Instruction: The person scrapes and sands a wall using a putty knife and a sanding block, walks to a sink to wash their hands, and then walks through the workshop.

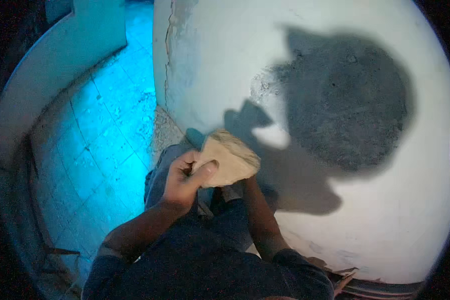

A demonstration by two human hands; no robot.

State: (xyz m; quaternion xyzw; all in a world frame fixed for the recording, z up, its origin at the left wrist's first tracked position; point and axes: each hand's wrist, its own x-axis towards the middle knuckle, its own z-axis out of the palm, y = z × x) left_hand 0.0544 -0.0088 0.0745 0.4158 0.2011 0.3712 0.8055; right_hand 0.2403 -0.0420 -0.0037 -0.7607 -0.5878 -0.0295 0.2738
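My left hand (187, 176) grips a tan slab (225, 161) by its left side, with the thumb lying across the upper face. The slab is roughly wedge-shaped, with a streaked, darker edge along its far right; I cannot tell whether it is stone, wood or something else. From the right, my right forearm (260, 213) runs up to the slab's underside. The slab hides my right hand, so its grip does not show. Close beyond the slab stands a white plastered wall (225, 48), on which dark shadows fall.
A rough, pitted patch (348, 93) on the wall lies within the largest shadow. A crack (167, 48) runs along the wall's left part. To the left is a tiled floor (108, 150) in blue light, strewn with debris, bounded by a low wall (60, 56). Splintered pieces (345, 279) lie at lower right.
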